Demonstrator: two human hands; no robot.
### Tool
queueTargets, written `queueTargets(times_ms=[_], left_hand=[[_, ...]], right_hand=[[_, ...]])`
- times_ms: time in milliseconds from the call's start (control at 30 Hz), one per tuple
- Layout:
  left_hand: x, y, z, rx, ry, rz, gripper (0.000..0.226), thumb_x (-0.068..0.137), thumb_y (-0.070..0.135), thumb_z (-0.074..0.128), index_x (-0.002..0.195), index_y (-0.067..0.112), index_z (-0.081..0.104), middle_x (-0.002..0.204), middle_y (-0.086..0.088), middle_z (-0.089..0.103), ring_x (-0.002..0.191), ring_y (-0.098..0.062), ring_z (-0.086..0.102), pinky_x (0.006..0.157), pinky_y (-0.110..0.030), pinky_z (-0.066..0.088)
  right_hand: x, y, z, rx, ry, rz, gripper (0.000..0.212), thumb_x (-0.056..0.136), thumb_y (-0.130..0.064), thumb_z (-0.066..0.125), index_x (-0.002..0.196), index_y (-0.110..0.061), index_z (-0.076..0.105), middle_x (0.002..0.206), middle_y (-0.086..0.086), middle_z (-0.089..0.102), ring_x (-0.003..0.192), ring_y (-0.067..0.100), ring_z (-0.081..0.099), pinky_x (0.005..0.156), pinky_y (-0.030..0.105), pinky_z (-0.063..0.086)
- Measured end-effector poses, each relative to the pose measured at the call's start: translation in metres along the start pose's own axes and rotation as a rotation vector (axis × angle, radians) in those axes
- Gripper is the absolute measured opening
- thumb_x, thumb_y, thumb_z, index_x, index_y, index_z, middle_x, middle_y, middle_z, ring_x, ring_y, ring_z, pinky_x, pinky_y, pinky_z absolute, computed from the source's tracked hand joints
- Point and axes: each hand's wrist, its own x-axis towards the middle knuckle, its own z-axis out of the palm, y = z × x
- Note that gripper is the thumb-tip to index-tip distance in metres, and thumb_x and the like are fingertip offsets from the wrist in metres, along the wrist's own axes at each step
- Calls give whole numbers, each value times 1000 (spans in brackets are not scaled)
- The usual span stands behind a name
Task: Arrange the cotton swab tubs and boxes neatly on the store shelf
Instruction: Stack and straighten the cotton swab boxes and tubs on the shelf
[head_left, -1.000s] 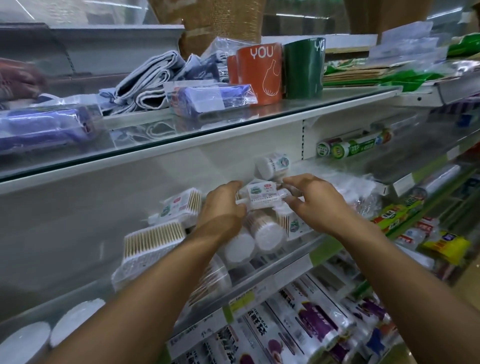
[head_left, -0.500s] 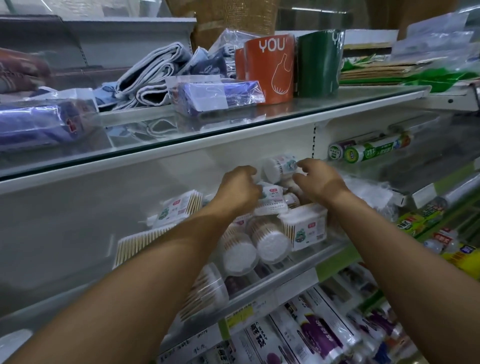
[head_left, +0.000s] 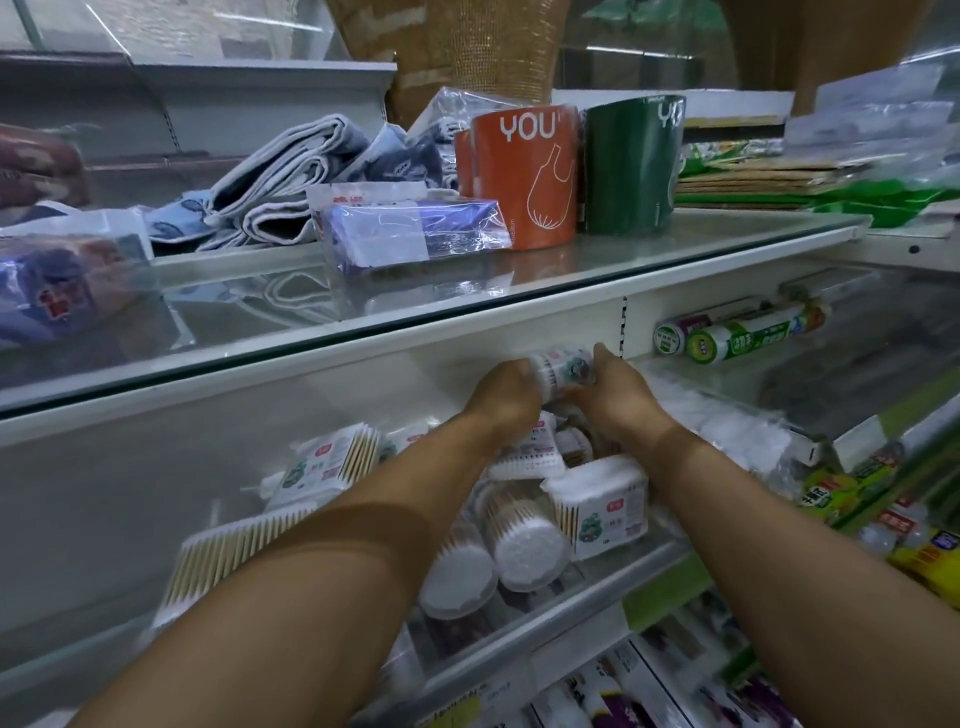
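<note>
Both hands reach deep into the middle shelf (head_left: 545, 629). My left hand (head_left: 501, 395) and my right hand (head_left: 615, 397) together grip a small round cotton swab tub (head_left: 563, 365) lying on its side near the back wall. Below them sit two round tubs (head_left: 524, 540) with white swab ends facing me, a square swab box (head_left: 608, 512) and a flat swab pack (head_left: 530, 457). Left of my arm lie another swab box (head_left: 322, 465) and a long flat pack of swabs (head_left: 234, 551).
A glass shelf (head_left: 467, 306) above carries folded cloths, a wrapped blue pack, an orange roll (head_left: 524, 171) and a green roll. Green-labelled rolls (head_left: 737, 335) lie at the back right. Bagged goods crowd the right; boxes fill the shelf below.
Both hands have moved up and farther back into the shelf, from the flat pack to the small round tub, which they now hold between them.
</note>
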Motion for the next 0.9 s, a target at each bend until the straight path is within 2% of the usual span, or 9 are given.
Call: queueTargets(times_ms=[100, 167, 233, 367, 533, 600, 667, 733, 900], left_hand=[[3, 0, 2, -56, 37, -6, 32, 95, 8, 43, 116, 10, 68, 109, -14, 70, 90, -26, 65, 81, -35, 55], [3, 0, 0, -111, 57, -22, 33, 93, 5, 45, 111, 15, 70, 100, -11, 72, 80, -22, 65, 66, -33, 55], [1, 3, -3, -181, 75, -19, 34, 89, 4, 49, 107, 22, 72, 96, -4, 74, 84, -21, 71, 76, -39, 60], [-15, 13, -10, -321, 116, -5, 41, 85, 2, 52, 105, 30, 73, 93, 1, 76, 80, -20, 74, 80, -52, 59], [-49, 16, -23, -449, 170, 55, 44, 81, -7, 49, 106, 22, 72, 95, -1, 76, 86, -24, 73, 80, -52, 58], [-63, 15, -27, -496, 182, 54, 46, 81, -13, 47, 102, 21, 70, 97, 0, 75, 90, -23, 71, 83, -49, 58], [-78, 11, -34, -535, 208, 56, 47, 81, -16, 48, 99, 24, 66, 99, 1, 73, 93, -20, 70, 87, -43, 58], [-92, 5, -44, -564, 242, 74, 41, 82, -14, 52, 98, 22, 64, 102, -2, 72, 97, -20, 68, 90, -39, 56], [-123, -10, -78, -614, 281, 95, 29, 89, -5, 56, 113, 12, 57, 101, 1, 65, 100, -21, 64, 92, -39, 55]], right_hand=[[-1, 5, -2, 105, 49, -2, 31, 73, -15, 74, 99, -17, 58, 95, 4, 69, 87, 23, 68, 73, 36, 58], [-4, 4, -5, 145, 83, -28, 19, 83, -7, 63, 99, -16, 64, 92, 4, 71, 78, 18, 68, 61, 26, 57], [-9, 3, -6, 173, 124, -77, 24, 89, -6, 57, 109, -16, 65, 97, 1, 71, 82, 13, 67, 57, 16, 49], [-24, -10, -5, 315, 215, -109, 30, 94, -14, 60, 123, -13, 53, 108, -3, 62, 97, 12, 59, 79, 22, 44], [-50, -27, 3, 537, 273, -193, 23, 94, -24, 60, 113, -17, 47, 100, -10, 58, 90, 2, 58, 66, 12, 46], [-59, -36, 6, 638, 261, -178, 27, 94, -28, 60, 114, -16, 47, 104, -5, 57, 91, 7, 60, 62, 18, 52], [-67, -46, 9, 709, 245, -166, 25, 91, -33, 61, 108, -20, 49, 108, 3, 58, 96, 20, 63, 72, 36, 59], [-78, -57, 13, 730, 243, -174, 19, 88, -36, 62, 97, -25, 50, 107, 11, 61, 98, 30, 64, 80, 52, 57], [-101, -82, 30, 748, 210, -218, 13, 90, -24, 64, 96, -22, 52, 106, 14, 61, 97, 30, 64, 85, 49, 56]])
